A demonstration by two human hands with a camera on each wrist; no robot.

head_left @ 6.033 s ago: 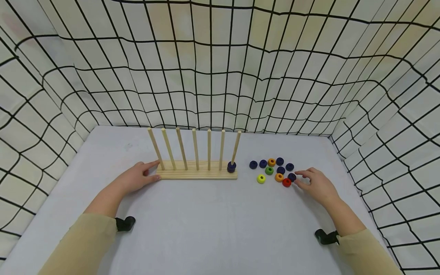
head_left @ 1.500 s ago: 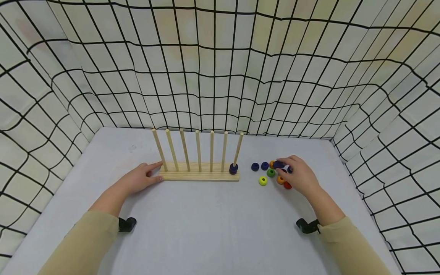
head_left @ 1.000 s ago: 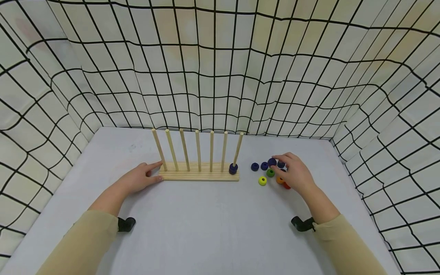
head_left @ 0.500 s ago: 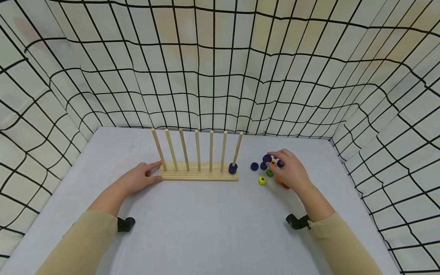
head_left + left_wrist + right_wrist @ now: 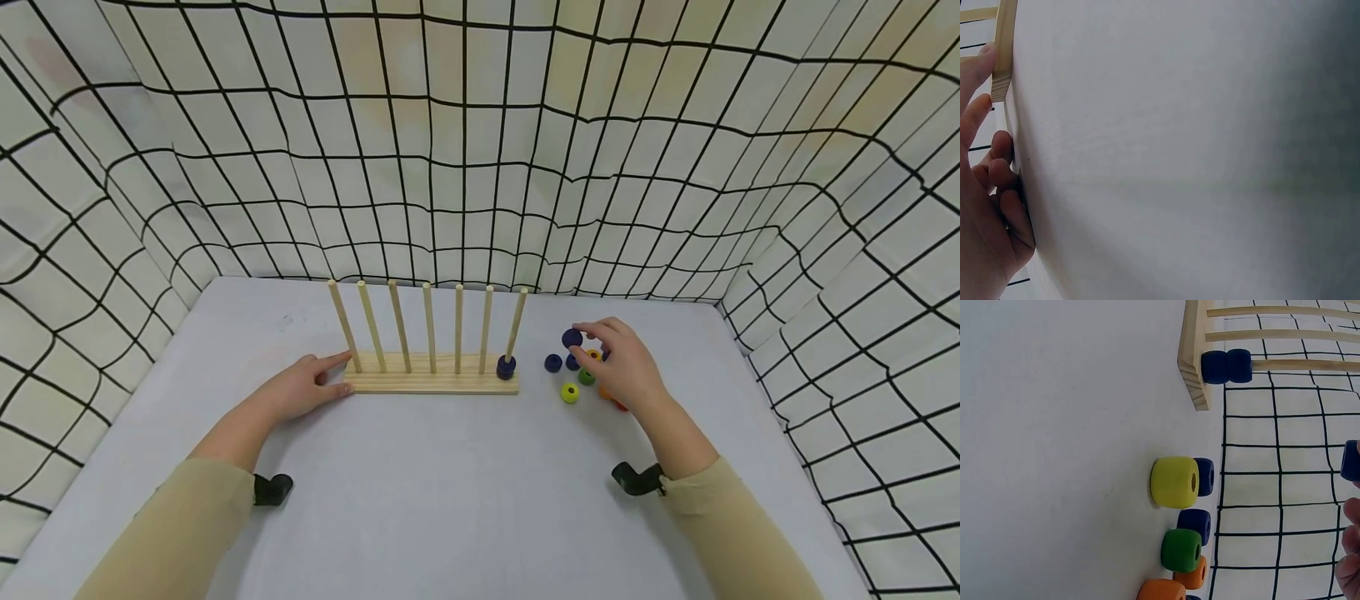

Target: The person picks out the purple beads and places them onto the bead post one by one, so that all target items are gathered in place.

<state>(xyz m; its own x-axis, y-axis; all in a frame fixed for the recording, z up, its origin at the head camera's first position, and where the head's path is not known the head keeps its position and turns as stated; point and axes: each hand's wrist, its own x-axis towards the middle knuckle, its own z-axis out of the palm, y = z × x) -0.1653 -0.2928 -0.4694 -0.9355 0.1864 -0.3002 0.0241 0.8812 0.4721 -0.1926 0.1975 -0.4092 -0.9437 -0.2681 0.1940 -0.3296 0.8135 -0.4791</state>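
Observation:
My right hand pinches a dark blue bead between thumb and index finger, lifted above the loose beads. It also shows as a blue bead at the right edge of the right wrist view. My left hand grips the left end of a wooden peg board, thumb in front and index finger behind. Its other fingers are curled. Several upright pegs stand in the board. Two dark blue beads are stacked at the bottom of the rightmost peg.
Loose beads lie right of the board: a yellow bead, a green bead, a blue bead, plus orange, red and more blue ones partly hidden under my right hand. A black net surrounds the white table.
Six seconds ago my right hand was at the right edge of the loose beads. It now holds a blue bead and has moved left and up with it. My left hand stays on the board.

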